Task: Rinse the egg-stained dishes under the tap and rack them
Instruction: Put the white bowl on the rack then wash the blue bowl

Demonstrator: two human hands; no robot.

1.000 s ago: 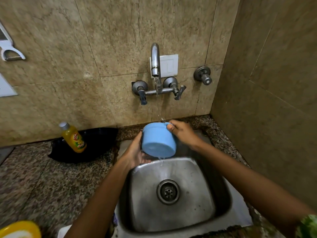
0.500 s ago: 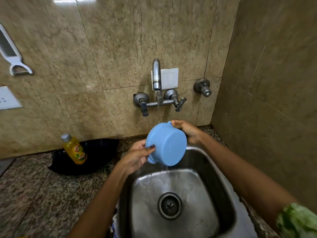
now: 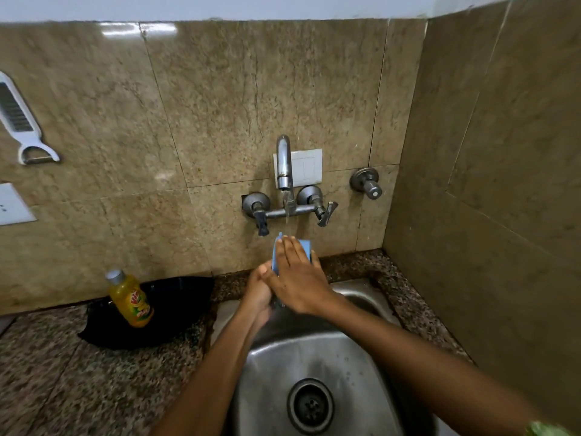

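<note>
A small blue bowl (image 3: 304,247) is held up beneath the running tap (image 3: 283,163), over the back of the steel sink (image 3: 352,350). My hands cover most of it. My right hand (image 3: 298,280) lies flat across the bowl's outer side with its fingers straight and pointing up. My left hand (image 3: 259,292) grips the bowl from the left and below, fingers curled at its edge. A thin stream of water falls from the spout onto the top of the bowl. No rack is in view.
A yellow dish-soap bottle (image 3: 130,298) leans on a black tray (image 3: 176,313) on the granite counter (image 3: 63,372) left of the sink. A white peeler (image 3: 20,122) hangs on the tiled wall. A valve knob (image 3: 367,183) sits right of the tap.
The bowl has been lifted higher and closer to the spout. My right hand moved from its rim to lie flat over its outer side. The camera has tilted upward.
</note>
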